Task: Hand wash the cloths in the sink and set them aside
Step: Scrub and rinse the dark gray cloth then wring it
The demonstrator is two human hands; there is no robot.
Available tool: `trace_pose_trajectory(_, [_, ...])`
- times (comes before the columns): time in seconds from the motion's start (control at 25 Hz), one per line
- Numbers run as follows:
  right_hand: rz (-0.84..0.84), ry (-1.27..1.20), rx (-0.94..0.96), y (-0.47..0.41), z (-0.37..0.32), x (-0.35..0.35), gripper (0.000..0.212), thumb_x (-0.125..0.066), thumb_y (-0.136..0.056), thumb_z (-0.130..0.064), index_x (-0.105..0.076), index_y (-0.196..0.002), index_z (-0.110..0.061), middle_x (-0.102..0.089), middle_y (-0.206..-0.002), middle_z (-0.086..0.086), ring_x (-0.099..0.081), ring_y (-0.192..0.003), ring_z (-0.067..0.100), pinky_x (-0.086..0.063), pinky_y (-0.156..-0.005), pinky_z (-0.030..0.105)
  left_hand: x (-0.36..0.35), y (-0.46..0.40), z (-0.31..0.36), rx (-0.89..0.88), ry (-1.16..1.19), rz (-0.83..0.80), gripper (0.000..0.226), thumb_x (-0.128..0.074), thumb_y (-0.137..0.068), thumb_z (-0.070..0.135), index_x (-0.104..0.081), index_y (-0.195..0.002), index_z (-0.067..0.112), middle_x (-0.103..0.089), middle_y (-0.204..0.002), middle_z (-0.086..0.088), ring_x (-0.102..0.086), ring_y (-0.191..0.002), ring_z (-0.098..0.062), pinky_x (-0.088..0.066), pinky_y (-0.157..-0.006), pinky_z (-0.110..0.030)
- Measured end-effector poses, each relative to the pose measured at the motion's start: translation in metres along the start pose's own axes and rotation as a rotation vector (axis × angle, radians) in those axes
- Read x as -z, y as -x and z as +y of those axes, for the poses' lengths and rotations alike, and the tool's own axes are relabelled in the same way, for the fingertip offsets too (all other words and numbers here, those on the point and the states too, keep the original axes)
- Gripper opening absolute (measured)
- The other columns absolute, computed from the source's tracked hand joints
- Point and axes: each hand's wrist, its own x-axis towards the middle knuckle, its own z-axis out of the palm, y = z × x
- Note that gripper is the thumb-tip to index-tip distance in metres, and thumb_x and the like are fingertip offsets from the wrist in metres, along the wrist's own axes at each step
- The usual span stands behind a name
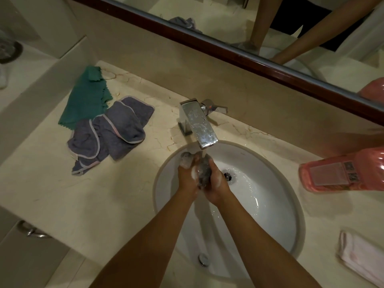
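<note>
A view from above looks down on a bathroom counter [52,194] of pale marble with a round white sink [276,204] set into it. Two bare forearms reach from the near edge up into the basin. The left hand [188,179] and the right hand [216,183] are pressed together, both with fingers curled tightly around a small, wet grey cloth [202,171] bunched between them. White soap suds coat the cloth and the fingers. The hands hold the cloth over the far left part of the basin, just below the spout of a square chrome tap [197,123]. Water lies around the drain [228,176] just right of the hands and runs down the basin's right side.

On the counter to the far left of the sink, well apart from the hands, lies a crumpled grey-purple cloth with pale trim [110,136]. A green cloth [87,100] lies just beyond it, its near edge tucked under the grey-purple one. To the right of the sink, a pink plastic bottle [340,171] with a label lies on its side. Near the right edge, a folded pale pink cloth [361,260] rests on the counter. A dark-framed mirror [228,23] runs along the far wall and reflects the person's arms.
</note>
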Motion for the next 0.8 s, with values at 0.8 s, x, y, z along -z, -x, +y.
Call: trace_pose_trajectory(0.8, [0.246, 0.108, 0.396, -0.035, -0.006, -0.023, 0.026, -0.055, -0.101, -0.028, -0.065, -0.081, -0.016, -0.069, -0.079, 0.003, -0.067, -0.072, 0.019, -0.056, -0.067, 0.032, -0.01, -0.013, -0.006, -0.119, -0.094, 0.02, 0.028, -0.039, -0.106, 0.016, -0.063, -0.091, 0.012, -0.064, -0.089, -0.007, -0.063, -0.087, -0.018, -0.051, -0.083, -0.029])
